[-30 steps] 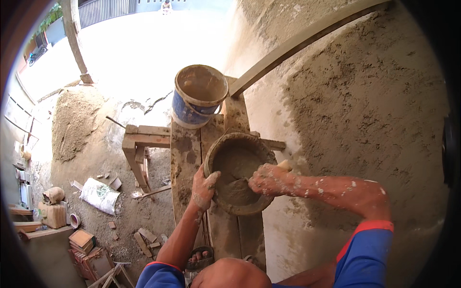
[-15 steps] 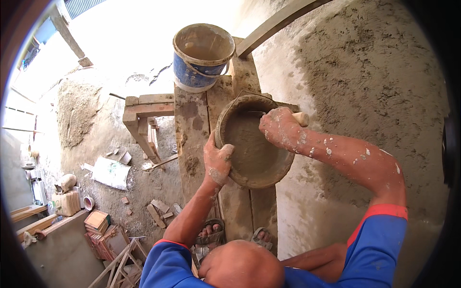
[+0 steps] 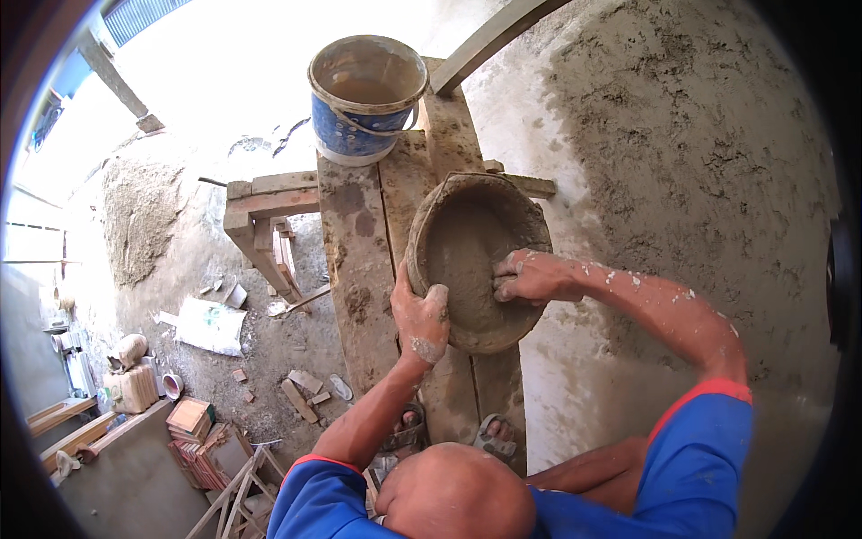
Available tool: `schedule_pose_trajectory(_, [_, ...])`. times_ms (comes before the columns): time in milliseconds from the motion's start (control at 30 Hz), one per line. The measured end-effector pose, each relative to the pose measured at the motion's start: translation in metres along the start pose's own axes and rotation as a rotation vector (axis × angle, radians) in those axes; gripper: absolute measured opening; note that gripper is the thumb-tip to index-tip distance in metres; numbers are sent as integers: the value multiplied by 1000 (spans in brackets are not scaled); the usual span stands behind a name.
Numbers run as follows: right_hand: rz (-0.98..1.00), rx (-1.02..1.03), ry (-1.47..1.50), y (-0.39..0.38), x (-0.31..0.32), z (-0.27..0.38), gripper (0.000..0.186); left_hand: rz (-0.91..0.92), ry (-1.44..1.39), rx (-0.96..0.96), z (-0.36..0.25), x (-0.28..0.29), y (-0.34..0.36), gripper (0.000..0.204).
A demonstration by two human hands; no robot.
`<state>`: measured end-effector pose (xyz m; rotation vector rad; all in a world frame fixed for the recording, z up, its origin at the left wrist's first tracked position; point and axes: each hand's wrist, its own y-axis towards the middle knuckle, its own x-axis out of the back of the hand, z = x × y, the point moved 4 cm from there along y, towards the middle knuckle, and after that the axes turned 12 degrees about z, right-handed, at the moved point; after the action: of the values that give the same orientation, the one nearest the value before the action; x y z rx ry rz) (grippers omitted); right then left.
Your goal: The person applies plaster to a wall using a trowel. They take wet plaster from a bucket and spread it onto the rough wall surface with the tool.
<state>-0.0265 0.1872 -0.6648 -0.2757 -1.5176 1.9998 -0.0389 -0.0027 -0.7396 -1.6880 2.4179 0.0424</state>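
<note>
A round mortar basin (image 3: 417,235), its dark rim crusted, rests on the plank bench and holds wet grey mortar (image 3: 467,269). My left hand (image 3: 420,316) grips the basin's left rim, thumb on the inner side and fingers outside. Over the right half of the basin, my right hand (image 3: 530,274) is closed, with its fingertips down at the mortar. The wooden-handled trowel seen in this hand a moment ago is hidden now, handle and blade alike. Dried splashes mark both arms.
A blue and white bucket (image 3: 359,135) stands at the bench's far end. Wooden planks (image 3: 359,310) form the bench top, with sandaled feet on its near end. A wet plastered surface (image 3: 691,162) lies right. Stacked tiles (image 3: 205,440) and brick scraps are at lower left.
My right hand has moved nearer and lower inside the basin, and the trowel handle has gone out of sight. My left hand keeps its hold on the rim. The view has shifted slightly.
</note>
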Motion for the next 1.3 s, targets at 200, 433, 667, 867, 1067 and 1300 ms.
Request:
schedule_pose_trajectory(200, [-194,151,206,-13,-15,-47,29,-15,-131,27,3,0,-2,45])
schedule_pose_trajectory(433, [-570,212,-739,-79,-3,-37,21,-8,-121,24,-2,4,1,42])
schedule_pose_trajectory(667, [-741,-78,-1114,-31,37,5,14,-35,-70,9,-15,-4,-5,42])
schedule_pose_trajectory(867, [-471,159,-1079,-6,-13,5,26,23,-205,43,-2,-4,-1,43])
schedule_pose_trajectory(1067, [-318,4,-1122,-93,-4,24,26,-47,-79,38,14,8,-2,47])
schedule_pose_trajectory(1300, [-746,-178,-1389,-40,34,40,12,-30,184,-169,-11,-5,-8,48])
